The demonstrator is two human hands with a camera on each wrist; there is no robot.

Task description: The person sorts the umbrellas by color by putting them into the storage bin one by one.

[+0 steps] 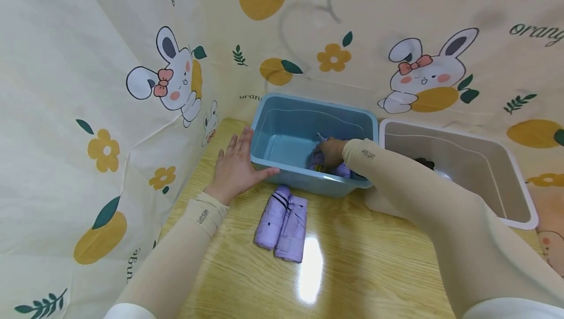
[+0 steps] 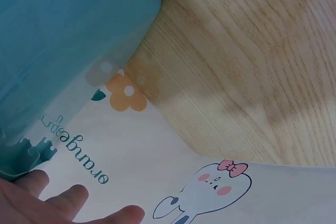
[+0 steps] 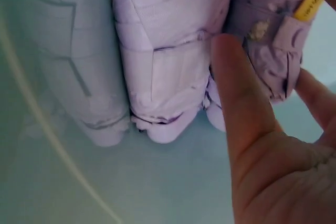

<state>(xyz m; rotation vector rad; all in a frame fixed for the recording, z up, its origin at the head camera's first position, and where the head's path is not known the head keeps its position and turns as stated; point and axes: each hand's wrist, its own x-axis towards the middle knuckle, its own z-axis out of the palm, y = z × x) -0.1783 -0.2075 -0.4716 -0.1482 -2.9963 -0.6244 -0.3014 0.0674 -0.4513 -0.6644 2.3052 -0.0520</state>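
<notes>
Inside the blue bin (image 1: 304, 177) my right hand (image 1: 333, 152) grips a folded purple umbrella (image 3: 273, 51) with a yellow tag. In the right wrist view its thumb lies along one side and a finger shows on the other. Another folded umbrella (image 3: 176, 61) lies beside it in the bin; a paler, greyer shape at the left may be its reflection. My left hand (image 1: 238, 167), fingers spread, rests at the bin's left front corner and holds nothing. Two folded purple umbrellas, a left one (image 1: 273, 218) and a right one (image 1: 293, 231), lie side by side on the table before the bin.
A beige bin (image 1: 520, 186) with a white rim stands right of the blue one, with a small dark thing (image 1: 425, 163) inside, partly behind my right arm. Printed rabbit-and-orange cloth (image 1: 335, 25) hangs behind and left of the wooden table (image 1: 352, 270).
</notes>
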